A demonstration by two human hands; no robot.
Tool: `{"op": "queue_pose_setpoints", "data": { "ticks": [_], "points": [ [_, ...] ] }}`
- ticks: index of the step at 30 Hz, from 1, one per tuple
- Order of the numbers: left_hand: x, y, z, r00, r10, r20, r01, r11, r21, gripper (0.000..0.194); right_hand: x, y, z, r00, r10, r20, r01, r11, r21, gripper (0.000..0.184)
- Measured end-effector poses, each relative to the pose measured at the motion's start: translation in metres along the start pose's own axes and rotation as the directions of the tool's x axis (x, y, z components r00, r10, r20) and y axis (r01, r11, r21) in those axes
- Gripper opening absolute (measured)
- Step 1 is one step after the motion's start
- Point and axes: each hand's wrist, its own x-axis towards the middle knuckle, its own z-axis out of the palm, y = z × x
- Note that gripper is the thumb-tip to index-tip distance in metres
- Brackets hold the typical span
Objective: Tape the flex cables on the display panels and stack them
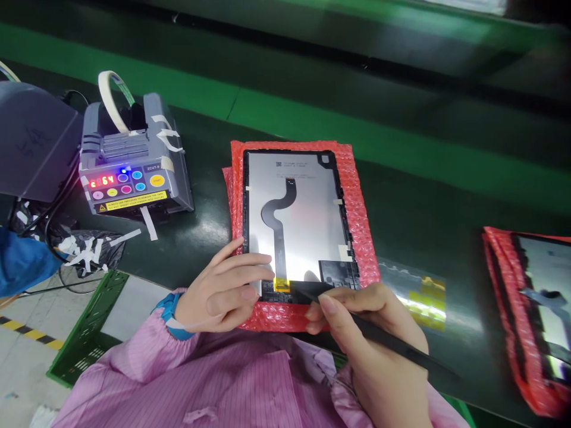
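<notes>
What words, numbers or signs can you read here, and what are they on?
"ZCUT-9": front of the tape dispenser
"C 64": its red lit display
"ALWAYS USE TWEEZERS TO REMOVE THE TAPE / DO NOT INSERT YOUR FINGER INTO OUTLET": its yellow label, with warning triangle
Too small or blurred: print on the panel and buttons, handwriting on the grey casing.

At the right, the second screen [551, 261] and its red bubble wrap [529, 324] run out of the picture. The grey machine [35, 137] at the far left is cut off too, the marks on it too blurred to read. Print on the middle screen [314, 220] is too small to make out. The right hand [388, 368] hides part of the black tool [392, 341], whose tip blends into the dark frame; whether it touches the yellow tape [282, 285] cannot be told.
</notes>
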Motion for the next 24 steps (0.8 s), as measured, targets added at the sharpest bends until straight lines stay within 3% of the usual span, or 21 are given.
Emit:
{"op": "queue_pose_setpoints", "data": {
  "ticks": [9,24],
  "points": [
    [0.0001,-0.0009,-0.0006,1.0,0.006,0.015,-0.005,1.0,-0.017,0.054,0.0022,-0.0007,-0.0011,1.0,0.017,0.026,-0.015,0.997,-0.07,0.026],
    [0.0001,-0.0012,0.0003,0.999,0.036,0.031,-0.037,0.999,0.004,0.036,0.0034,-0.0039,-0.0033,0.997,0.065,0.04,-0.058,0.986,-0.158,0.026]
  ]
}}
